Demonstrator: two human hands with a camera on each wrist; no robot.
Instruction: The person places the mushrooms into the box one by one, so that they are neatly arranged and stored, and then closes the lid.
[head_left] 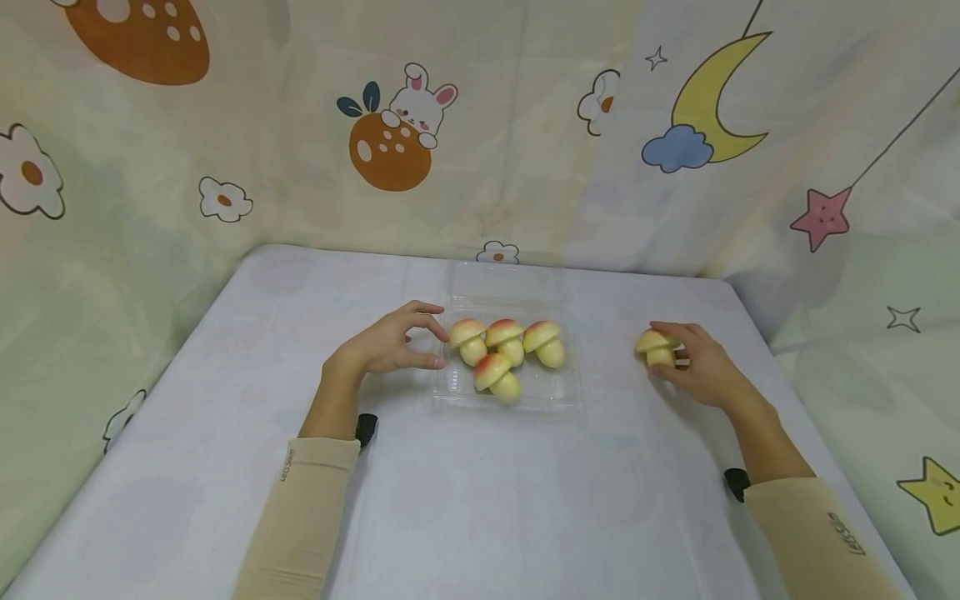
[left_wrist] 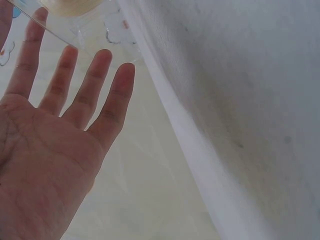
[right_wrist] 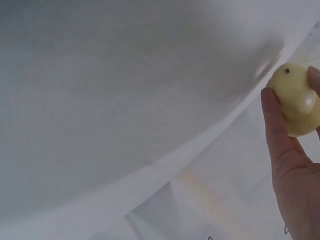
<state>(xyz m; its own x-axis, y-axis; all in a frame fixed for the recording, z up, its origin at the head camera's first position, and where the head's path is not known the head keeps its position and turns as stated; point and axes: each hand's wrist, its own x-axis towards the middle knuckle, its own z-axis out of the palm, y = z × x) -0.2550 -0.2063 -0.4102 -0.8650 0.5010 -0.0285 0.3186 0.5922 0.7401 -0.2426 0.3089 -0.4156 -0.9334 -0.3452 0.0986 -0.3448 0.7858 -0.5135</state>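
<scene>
A clear plastic tray [head_left: 510, 405] lies mid-table with several mushroom-shaped toys [head_left: 506, 339] in it, yellow stems and red-tinged caps. My left hand [head_left: 431, 342] rests at the tray's left edge. In the left wrist view its fingers [left_wrist: 95, 85] are straight and spread, the tips against the clear tray rim [left_wrist: 95, 32]. To the right of the tray, my right hand [head_left: 675, 354] holds one more mushroom toy [head_left: 654, 346] just above the cloth. The right wrist view shows that pale yellow toy [right_wrist: 297, 100] pinched between thumb and fingers [right_wrist: 275, 125].
The table is covered with a white cloth [head_left: 480, 500]. Cartoon-printed curtains [head_left: 390, 133] close in the back and both sides. The tray's clear lid [head_left: 502, 283] lies open behind it. Beige sleeves cover both forearms.
</scene>
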